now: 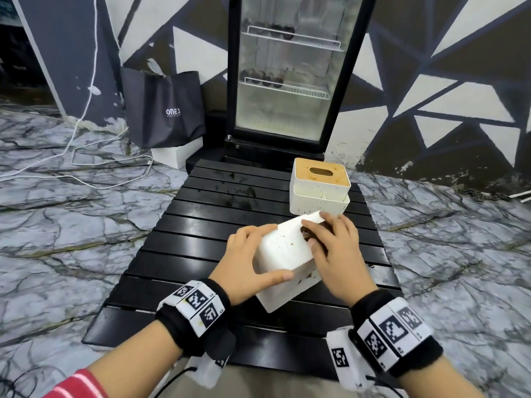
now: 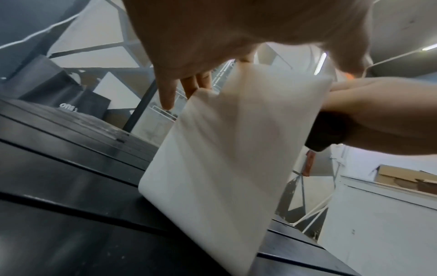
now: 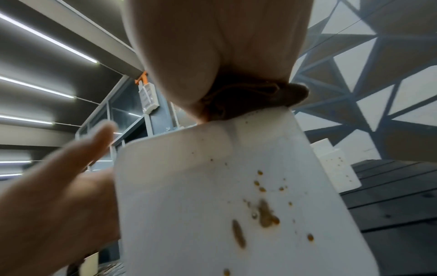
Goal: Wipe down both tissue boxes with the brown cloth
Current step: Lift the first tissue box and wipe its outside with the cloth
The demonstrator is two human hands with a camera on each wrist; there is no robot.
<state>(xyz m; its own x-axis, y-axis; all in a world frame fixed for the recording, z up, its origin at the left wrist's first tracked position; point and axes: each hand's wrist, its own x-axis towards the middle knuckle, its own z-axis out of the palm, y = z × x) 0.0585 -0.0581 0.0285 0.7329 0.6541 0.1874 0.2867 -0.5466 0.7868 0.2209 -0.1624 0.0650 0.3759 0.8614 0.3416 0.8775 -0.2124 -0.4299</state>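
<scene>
A white tissue box [image 1: 283, 249] with brown stains lies tilted on the black slatted table [image 1: 178, 254]. My left hand [image 1: 250, 262] grips its left side, fingers over the top edge and thumb on the near face. My right hand [image 1: 333, 254] holds the bunched brown cloth [image 1: 306, 232] against the box's upper right part. The right wrist view shows the cloth [image 3: 248, 99] under my palm, above the stained face [image 3: 212, 205]. In the left wrist view the box's plain side [image 2: 224, 149] fills the middle. A second white tissue box [image 1: 319, 185] with a wooden lid stands upright just behind.
Behind the table stands a glass-door fridge [image 1: 284, 67]. A black bag [image 1: 163, 107] and a white block sit on the marble floor at its left, with white cables [image 1: 71, 150] trailing nearby. The table's left half holds only dark wet marks [image 1: 241, 193].
</scene>
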